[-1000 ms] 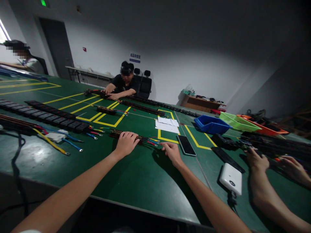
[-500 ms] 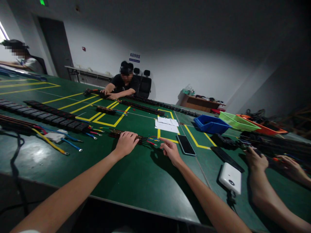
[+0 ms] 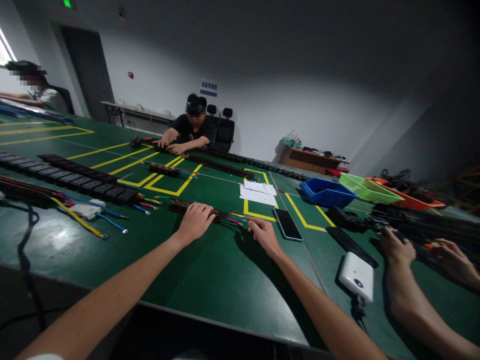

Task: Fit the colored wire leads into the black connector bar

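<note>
A dark strip assembly (image 3: 179, 204) with copper bars lies across the green table (image 3: 210, 270); coloured wires (image 3: 234, 218) with ring lugs trail from its right end. My left hand (image 3: 195, 220) rests palm down on the strip's right part, pressing it. My right hand (image 3: 264, 235) lies on the table just right of the wire ends, fingers reaching toward them; whether it touches a wire is unclear. A black phone (image 3: 287, 223) lies to the right of that hand.
Long black socket strips (image 3: 67, 179) and loose wires (image 3: 90, 215) lie at left. Papers (image 3: 258, 192), a blue bin (image 3: 325, 192), green tray (image 3: 363, 188) and orange tray (image 3: 408, 197) sit beyond. A white device (image 3: 357, 275) lies right. A co-worker's hands (image 3: 397, 247) work at right; another person (image 3: 189, 131) sits opposite.
My right hand lifted slightly toward the wire ends, then settled back on the table close to them. My left hand stayed on the strip.
</note>
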`<state>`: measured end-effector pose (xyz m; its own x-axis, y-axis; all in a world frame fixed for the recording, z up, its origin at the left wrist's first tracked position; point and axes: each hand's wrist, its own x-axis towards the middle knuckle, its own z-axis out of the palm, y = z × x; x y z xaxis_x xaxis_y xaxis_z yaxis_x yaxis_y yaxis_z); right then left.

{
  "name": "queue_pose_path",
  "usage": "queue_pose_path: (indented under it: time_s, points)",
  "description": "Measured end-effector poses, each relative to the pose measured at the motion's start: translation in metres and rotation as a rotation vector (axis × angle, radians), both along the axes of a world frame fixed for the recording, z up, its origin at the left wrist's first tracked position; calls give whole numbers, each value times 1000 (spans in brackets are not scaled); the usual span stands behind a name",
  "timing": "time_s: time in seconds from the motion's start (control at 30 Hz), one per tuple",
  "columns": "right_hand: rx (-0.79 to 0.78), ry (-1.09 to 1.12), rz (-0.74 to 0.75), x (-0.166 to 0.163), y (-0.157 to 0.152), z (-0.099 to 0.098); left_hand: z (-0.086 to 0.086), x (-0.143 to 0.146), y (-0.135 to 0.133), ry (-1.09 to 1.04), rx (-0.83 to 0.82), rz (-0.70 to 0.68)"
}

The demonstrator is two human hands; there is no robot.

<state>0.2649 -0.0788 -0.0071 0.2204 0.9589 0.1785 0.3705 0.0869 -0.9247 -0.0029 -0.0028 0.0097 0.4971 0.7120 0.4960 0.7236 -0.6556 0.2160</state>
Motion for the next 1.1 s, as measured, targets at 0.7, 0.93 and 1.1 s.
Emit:
queue_pose_path:
  time_s: [0.7,0.93,1.1]
  points:
    - [7,36,60,3,1,-3,3,-5,6,21,-49,-246]
    - [-11,60,27,3,2,-4,1,-2,0,-6,-4,-169]
    - [-7,53,12,3,3,-4,1,-2,-2,-21,-3,5]
